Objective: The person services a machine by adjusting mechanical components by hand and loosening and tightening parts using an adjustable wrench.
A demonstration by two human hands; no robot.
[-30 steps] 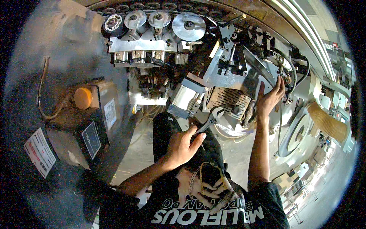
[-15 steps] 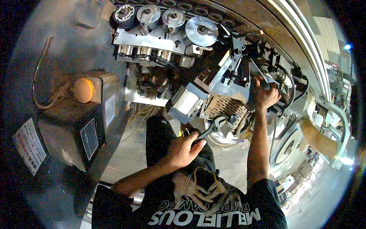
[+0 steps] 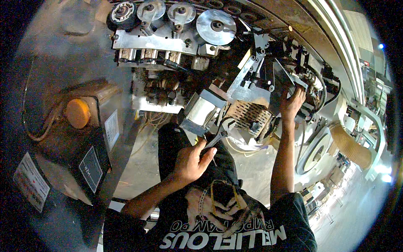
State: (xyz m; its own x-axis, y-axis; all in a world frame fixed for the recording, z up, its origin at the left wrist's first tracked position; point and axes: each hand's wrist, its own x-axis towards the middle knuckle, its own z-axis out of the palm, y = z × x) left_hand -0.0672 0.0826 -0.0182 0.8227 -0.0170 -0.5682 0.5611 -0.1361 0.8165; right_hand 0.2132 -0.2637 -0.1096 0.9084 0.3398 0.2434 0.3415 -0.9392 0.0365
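Note:
My left hand (image 3: 192, 161) is closed round the handle of an adjustable wrench (image 3: 222, 132), whose jaw points up and away from me. The wrench is held clear in front of a silver motor-like block (image 3: 200, 112) and a slotted metal plate (image 3: 248, 116). At the right, my right hand (image 3: 292, 103) reaches into the machine, its fingers bent against a flat metal plate (image 3: 289, 73). Whether those fingers grip the plate or something behind it is hidden. A slanted metal bracket (image 3: 251, 90) stands just left of that hand.
Metal discs, one of them large (image 3: 216, 27), line the machine's far side. On the left stands a dark box with an orange knob (image 3: 78, 113). A ribbed tan hose (image 3: 350, 145) and a black cable (image 3: 323, 88) run at the right. Thin hoses hang under the machine.
My left hand has shifted slightly left with the wrench, whose jaw now sits further left and higher. The right hand stays at the machine, its fingers slightly repositioned. The whole view has tilted slightly.

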